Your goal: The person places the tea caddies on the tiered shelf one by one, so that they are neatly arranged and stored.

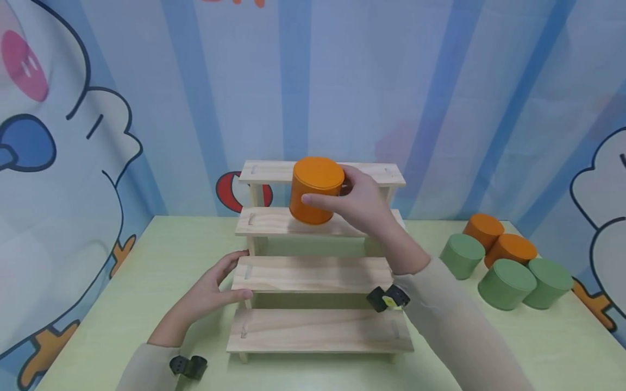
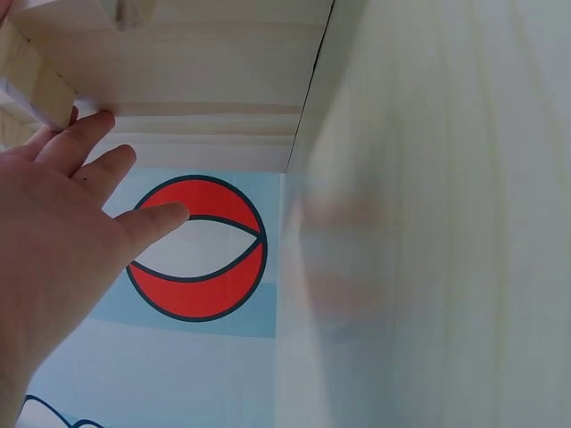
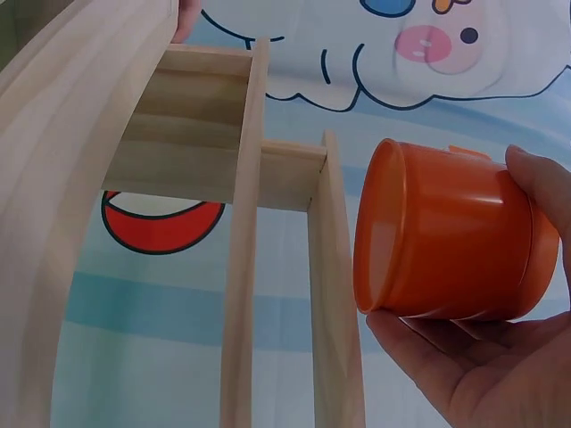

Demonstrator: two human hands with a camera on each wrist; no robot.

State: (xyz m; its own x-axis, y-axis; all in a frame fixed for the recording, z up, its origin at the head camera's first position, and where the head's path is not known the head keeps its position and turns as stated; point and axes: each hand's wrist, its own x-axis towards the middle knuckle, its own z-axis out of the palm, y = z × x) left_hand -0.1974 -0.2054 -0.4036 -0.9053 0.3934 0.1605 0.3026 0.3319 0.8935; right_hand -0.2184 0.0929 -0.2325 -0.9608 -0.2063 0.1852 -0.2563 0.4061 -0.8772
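My right hand (image 1: 364, 203) grips an orange canister (image 1: 315, 190) with thumb and fingers, in front of the upper tiers of a stepped wooden stand (image 1: 313, 331). In the right wrist view the canister (image 3: 455, 232) is tilted sideways in that picture, its round end facing the stand's boards. My left hand (image 1: 210, 290) holds the stand's left side, thumb at the end of a middle board and fingers behind it. In the left wrist view some fingers (image 2: 107, 169) reach past a wooden post (image 2: 40, 80), while others stick out loosely.
On the table's right stand orange canisters (image 1: 511, 248) and several green ones (image 1: 507, 285), grouped close together. A blue striped cloth (image 1: 342, 81) with cartoon figures hangs behind the table (image 1: 161, 255).
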